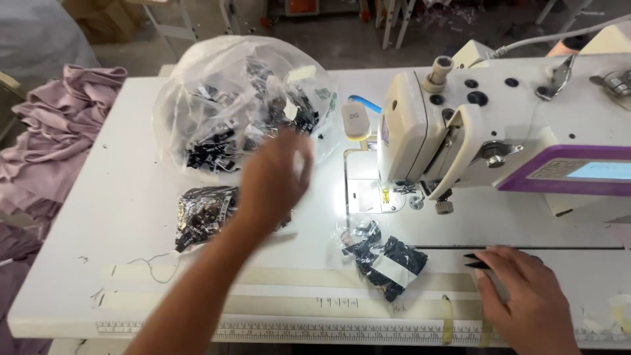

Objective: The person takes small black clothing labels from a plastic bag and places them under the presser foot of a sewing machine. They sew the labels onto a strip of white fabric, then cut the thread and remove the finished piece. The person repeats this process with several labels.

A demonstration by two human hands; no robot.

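item list, placed relative to the sewing machine (460, 131), left to right.

- mauve fabric heap (59, 131): far left of the machine, spilling off the edge of the white table (118, 197).
- large clear bag (236, 98): left of the machine, bulging, full of small black labels with white print.
- flat packet of black labels (204, 213): below the large bag, lying on the table, partly hidden by the arm.
- left hand (273, 181): blurred with motion, over the lower edge of the large bag; cannot tell whether the fingers are spread or pinching anything.
- small clear packet (384, 260): in front of the machine's needle area, black labels inside, one pale label showing on its face.
- paper ruler strips (296, 329): taped along the table's near edge, below the packet.
- right hand (529, 296): below the machine's purple-framed panel, fingers loosely curled, resting on black thread snips (476, 261) whose tips poke out leftward.

risks, as judged: the bulging bag could tip and shed labels if the hand drags its plastic; the snips' points face the small packet and could nick it; loose thread near the flat packet could snag.
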